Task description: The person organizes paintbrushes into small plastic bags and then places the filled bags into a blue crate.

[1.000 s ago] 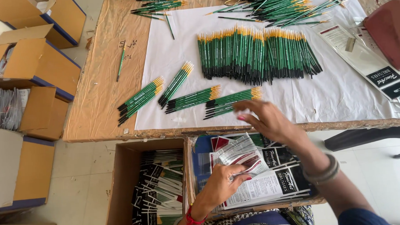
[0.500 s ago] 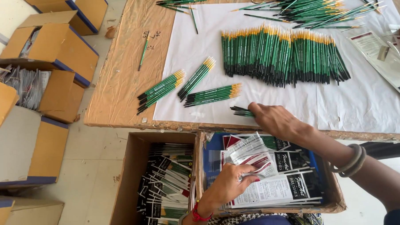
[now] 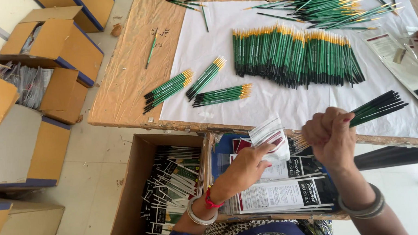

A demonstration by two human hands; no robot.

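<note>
My right hand (image 3: 331,135) is closed around a small bundle of green paintbrushes (image 3: 377,106), their dark ends pointing up and right, their yellow tips toward the left. My left hand (image 3: 244,165) holds a clear plastic sleeve (image 3: 271,136) by its lower edge, its open end close to the yellow brush tips. Both hands hover over a cardboard tray of flat printed sleeves (image 3: 286,193). On the white sheet (image 3: 282,105) lie three small brush bundles (image 3: 206,78) and a long row of green brushes (image 3: 295,56).
A cardboard box (image 3: 170,188) at the lower left holds several packed brush sleeves. Open yellow cartons (image 3: 58,44) stand on the floor at left. A loose heap of brushes (image 3: 334,4) lies at the table's far edge, and clear packaging (image 3: 401,64) at right.
My right hand took a brush bundle off the white sheet and lifted it toward me. My left hand raised the clear sleeve to meet it.
</note>
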